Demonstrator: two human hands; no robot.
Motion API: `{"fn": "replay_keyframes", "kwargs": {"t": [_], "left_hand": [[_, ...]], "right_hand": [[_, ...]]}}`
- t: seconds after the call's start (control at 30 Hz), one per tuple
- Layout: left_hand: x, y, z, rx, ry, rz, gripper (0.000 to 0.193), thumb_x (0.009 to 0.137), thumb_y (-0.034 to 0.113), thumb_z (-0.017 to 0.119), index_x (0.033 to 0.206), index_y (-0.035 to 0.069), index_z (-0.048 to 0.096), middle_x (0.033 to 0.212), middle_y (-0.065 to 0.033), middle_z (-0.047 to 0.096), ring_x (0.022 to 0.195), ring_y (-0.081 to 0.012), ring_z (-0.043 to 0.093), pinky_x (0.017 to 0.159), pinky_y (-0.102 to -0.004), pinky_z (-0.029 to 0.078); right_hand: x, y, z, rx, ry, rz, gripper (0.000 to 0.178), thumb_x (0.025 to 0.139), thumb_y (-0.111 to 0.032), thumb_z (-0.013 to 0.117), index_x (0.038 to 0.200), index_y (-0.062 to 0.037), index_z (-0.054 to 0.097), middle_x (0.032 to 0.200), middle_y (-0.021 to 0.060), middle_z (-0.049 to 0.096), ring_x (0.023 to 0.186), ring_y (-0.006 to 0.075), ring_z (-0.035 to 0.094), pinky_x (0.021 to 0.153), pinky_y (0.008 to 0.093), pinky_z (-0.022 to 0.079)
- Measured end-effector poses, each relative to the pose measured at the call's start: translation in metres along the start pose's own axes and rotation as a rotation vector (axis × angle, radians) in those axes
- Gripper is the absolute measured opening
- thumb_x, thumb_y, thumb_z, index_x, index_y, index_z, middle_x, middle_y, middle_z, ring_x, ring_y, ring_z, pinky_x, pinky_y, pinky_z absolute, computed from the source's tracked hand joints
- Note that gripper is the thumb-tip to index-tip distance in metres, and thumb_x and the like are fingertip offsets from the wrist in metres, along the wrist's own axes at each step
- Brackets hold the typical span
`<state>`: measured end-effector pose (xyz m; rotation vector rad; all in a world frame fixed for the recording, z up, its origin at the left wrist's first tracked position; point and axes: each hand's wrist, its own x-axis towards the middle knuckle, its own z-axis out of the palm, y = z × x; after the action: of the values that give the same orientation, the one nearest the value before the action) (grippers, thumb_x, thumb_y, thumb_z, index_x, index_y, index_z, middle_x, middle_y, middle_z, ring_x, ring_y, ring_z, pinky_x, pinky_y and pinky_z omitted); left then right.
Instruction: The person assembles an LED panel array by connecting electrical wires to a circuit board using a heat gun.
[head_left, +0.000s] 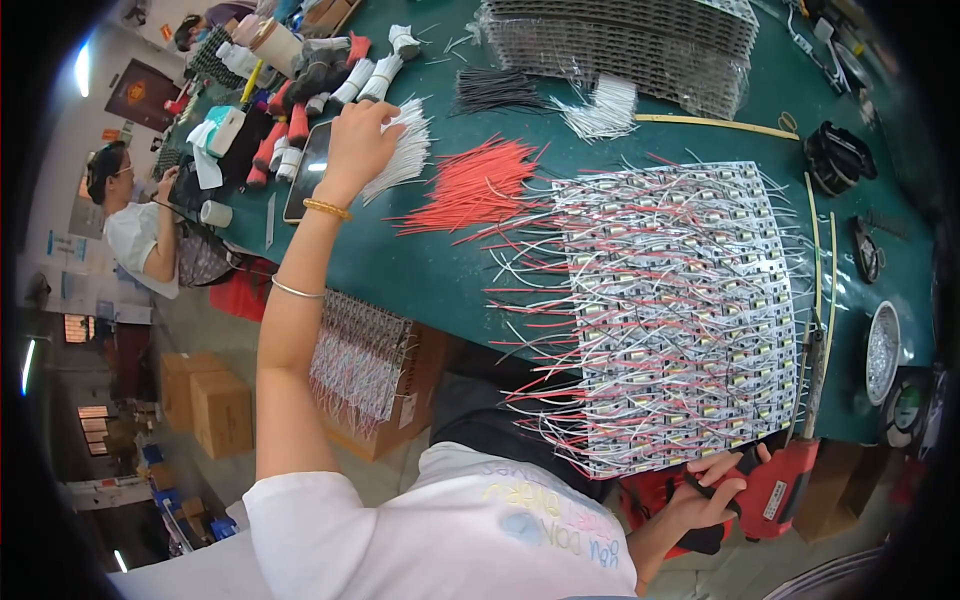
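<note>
white wires [408,152] partly behind left hand [362,142], possible contact unclear

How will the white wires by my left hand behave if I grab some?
The white wires look thin and short, so a few are probably light. They lie mostly straight, suggesting slight stiffness. Heaped loose, some may slide or scatter if pushed.

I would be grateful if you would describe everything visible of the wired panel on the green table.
The wired panel is a roughly rectangular whitish sheet of small repeated units in rows, dotted with yellowish parts. Thin red and white wires lie tangled over it, many sticking out past its left edge, with some ends along the right. It lies flat on the green table, its near side seeming to overhang the front edge. The right hand is at its near edge; whether they touch is unclear.
</note>
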<state>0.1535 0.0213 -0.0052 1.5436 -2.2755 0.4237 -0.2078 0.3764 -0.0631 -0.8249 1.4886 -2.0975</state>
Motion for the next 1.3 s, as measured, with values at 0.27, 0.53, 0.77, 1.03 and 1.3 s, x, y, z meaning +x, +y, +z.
{"fn": "replay_keyframes", "kwargs": {"t": [0.27, 0.53, 0.77, 1.03, 1.3], "left_hand": [[0.004, -0.016, 0.012, -0.044, -0.088, -0.005, 0.011, 0.072, 0.016, 0.066, 0.077, 0.006, 0.065, 0.075, -0.0074, 0.061, 0.078, -0.0253, 0.055, 0.068, -0.0379, 0.042], [0.007, -0.013, 0.002, -0.368, -0.122, -0.222, 0.013, 0.072, 0.014, 0.066, 0.076, 0.002, 0.063, 0.068, -0.0096, 0.061, 0.061, -0.0195, 0.057, 0.059, -0.0293, 0.044], [0.015, -0.012, 0.023, -0.357, -0.032, -0.116, 0.014, 0.078, 0.016, 0.06, 0.085, 0.005, 0.066, 0.081, -0.0092, 0.065, 0.075, -0.0207, 0.062, 0.07, -0.0305, 0.046], [0.032, -0.063, 0.017, -0.488, -0.11, -0.057, 0.014, 0.086, 0.014, 0.058, 0.088, 0.0, 0.06, 0.076, 0.0005, 0.057, 0.071, -0.0061, 0.05, 0.066, -0.02, 0.041], [0.049, 0.013, 0.016, -0.627, -0.089, -0.102, 0.016, 0.088, 0.014, 0.055, 0.097, 0.001, 0.059, 0.079, -0.0012, 0.061, 0.067, -0.0048, 0.052, 0.058, -0.0181, 0.041]], "right_hand": [[0.002, -0.003, 0.016, -0.021, -0.031, -0.044, 0.05, 0.093, -0.032, 0.043, 0.124, 0.0054, 0.03, 0.052, 0.0032, 0.036, 0.044, 0.0134, 0.041, 0.046, 0.0249, 0.038], [0.001, -0.005, 0.003, 0.073, -0.097, -0.005, 0.051, 0.093, -0.033, 0.042, 0.125, 0.0049, 0.029, 0.054, 0.0028, 0.036, 0.044, 0.0129, 0.041, 0.047, 0.0256, 0.039], [-0.009, -0.012, -0.014, 0.141, -0.032, -0.015, 0.054, 0.092, -0.035, 0.044, 0.126, 0.003, 0.028, 0.054, 0.002, 0.036, 0.045, 0.0133, 0.039, 0.048, 0.0281, 0.037], [0.003, -0.034, -0.027, 0.059, 0.036, 0.038, 0.062, 0.086, -0.044, 0.051, 0.125, -0.0007, 0.031, 0.055, 0.0008, 0.043, 0.046, 0.0145, 0.047, 0.049, 0.0294, 0.041], [-0.012, -0.047, -0.071, 0.203, 0.101, 0.065, 0.062, 0.087, -0.048, 0.046, 0.123, 0.0001, 0.031, 0.052, -0.0006, 0.041, 0.039, 0.0129, 0.043, 0.045, 0.0279, 0.041]]}}
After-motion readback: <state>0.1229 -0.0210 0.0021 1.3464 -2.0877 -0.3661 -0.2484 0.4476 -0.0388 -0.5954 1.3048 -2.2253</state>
